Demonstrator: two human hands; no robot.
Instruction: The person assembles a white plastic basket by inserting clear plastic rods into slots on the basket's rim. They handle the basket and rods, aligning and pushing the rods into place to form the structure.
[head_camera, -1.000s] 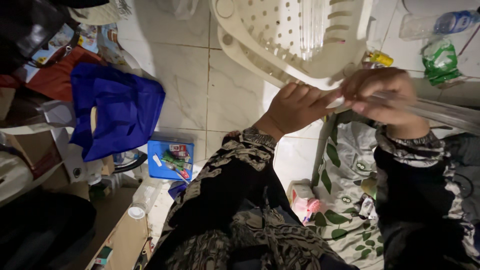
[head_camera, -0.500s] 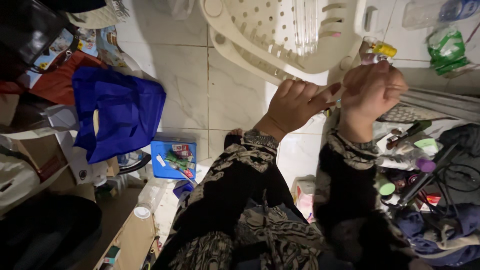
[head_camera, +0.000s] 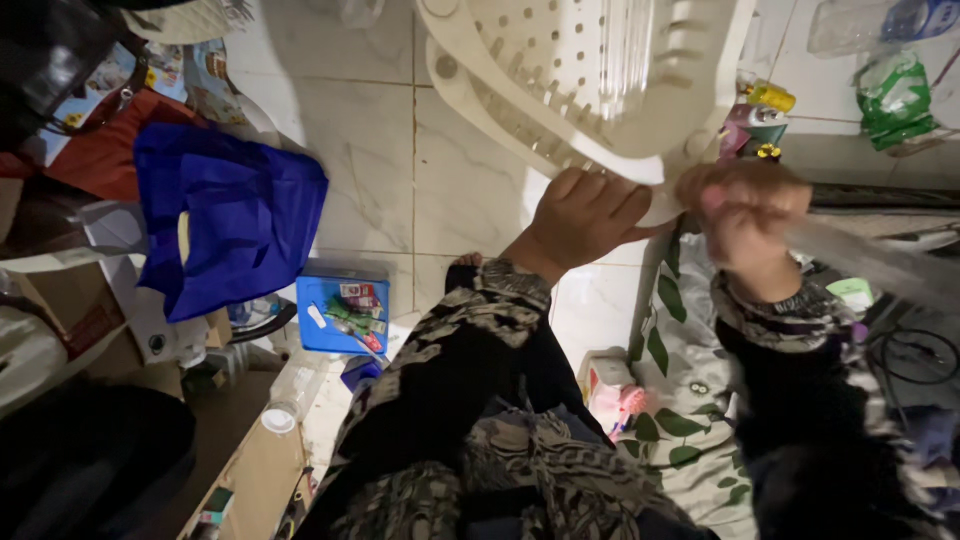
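- Head view: I watch from afar as the left hand (head_camera: 590, 215) rests on the lower rim of a white perforated plastic basket (head_camera: 590, 70), fingers curled and nearly closed over that edge; the basket sits at the top of the frame, tilted over pale floor tiles (head_camera: 470, 190).
- Head view: the right hand (head_camera: 745, 215) is blurred just beside the left; its fingers look drawn in around a long, pale, see-through strip (head_camera: 870, 265) running off to the right, though I cannot tell how firm that hold is.
- Head view, risk: I judge the basket may tip or slide off, since only one hand steadies its rim while the other is busy.
- Head view, risk: the strip could slip free, and small bottles (head_camera: 760, 120) standing just beyond the right hand could be knocked over.
- Head view, count: one basket, one strip, two hands in dark patterned sleeves.
- Head view, count: one blue cloth bag (head_camera: 235, 225) on the left, and one blue tray (head_camera: 343, 315) of small items below it.
- Head view, count: one green packet (head_camera: 893, 100) at upper right, one leaf-print cloth (head_camera: 690, 400) under the right arm.
- Head view, count: I make out at least two bottles by the basket; clutter hides any more.
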